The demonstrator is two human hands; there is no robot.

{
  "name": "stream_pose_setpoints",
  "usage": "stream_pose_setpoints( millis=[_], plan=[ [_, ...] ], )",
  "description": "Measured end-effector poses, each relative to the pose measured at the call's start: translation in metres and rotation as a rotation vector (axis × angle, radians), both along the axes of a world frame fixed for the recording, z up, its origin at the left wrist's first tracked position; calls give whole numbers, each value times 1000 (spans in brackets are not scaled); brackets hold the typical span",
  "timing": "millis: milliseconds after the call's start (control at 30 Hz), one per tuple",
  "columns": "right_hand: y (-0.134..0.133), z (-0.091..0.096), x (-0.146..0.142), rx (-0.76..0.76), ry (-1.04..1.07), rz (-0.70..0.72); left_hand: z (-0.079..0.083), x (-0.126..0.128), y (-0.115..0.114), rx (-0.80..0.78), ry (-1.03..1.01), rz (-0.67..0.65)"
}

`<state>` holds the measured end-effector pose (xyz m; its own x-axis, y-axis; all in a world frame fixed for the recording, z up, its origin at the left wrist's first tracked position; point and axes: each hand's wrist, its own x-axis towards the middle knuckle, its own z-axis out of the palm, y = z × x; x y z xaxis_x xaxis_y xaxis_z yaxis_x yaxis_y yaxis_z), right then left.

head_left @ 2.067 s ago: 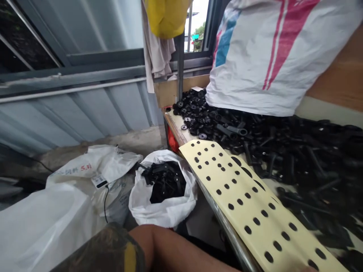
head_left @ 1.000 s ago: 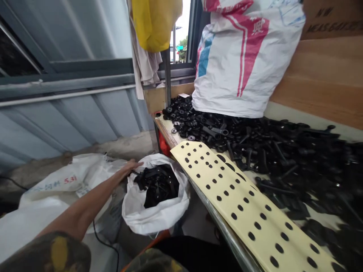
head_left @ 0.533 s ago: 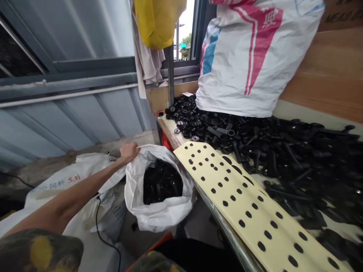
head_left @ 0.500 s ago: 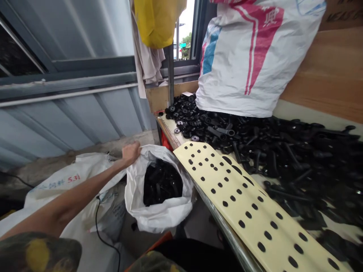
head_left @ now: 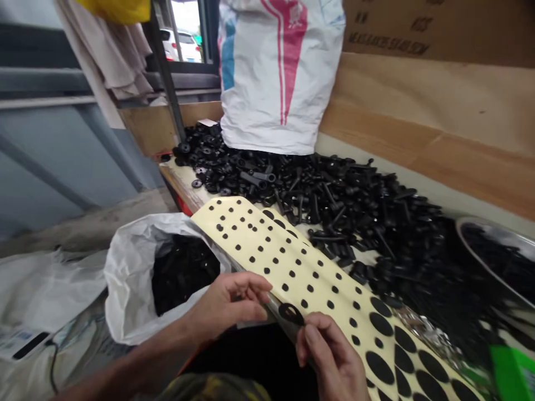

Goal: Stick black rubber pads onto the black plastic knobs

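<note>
A long cream paper sheet (head_left: 278,273) dotted with black ovals is held over the near edge of a pale wooden bench (head_left: 179,181), its long axis running from far left to near right, and one black oval pad (head_left: 291,313) is seen at that edge, between the hands. The left hand (head_left: 228,307) is closed narrowly on the sheet's edge, while the right hand (head_left: 330,356), nearer the pad, is curled narrowly just beside it; whether the pad is gripped cannot be told. A white plastic sack of black parts (head_left: 125,289) stands to the left, and a heap of black plastic fittings (head_left: 355,223) lies to the far right.
</note>
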<state>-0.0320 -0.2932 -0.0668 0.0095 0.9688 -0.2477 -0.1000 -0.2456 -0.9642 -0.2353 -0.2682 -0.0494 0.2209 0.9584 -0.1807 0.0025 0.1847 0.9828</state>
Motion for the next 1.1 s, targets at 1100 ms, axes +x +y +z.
stream_pose_setpoints(
  millis=[1100],
  plan=[
    [33,-24,56,363,-159,-549,8,131,51,-403,-396,-27]
  ],
)
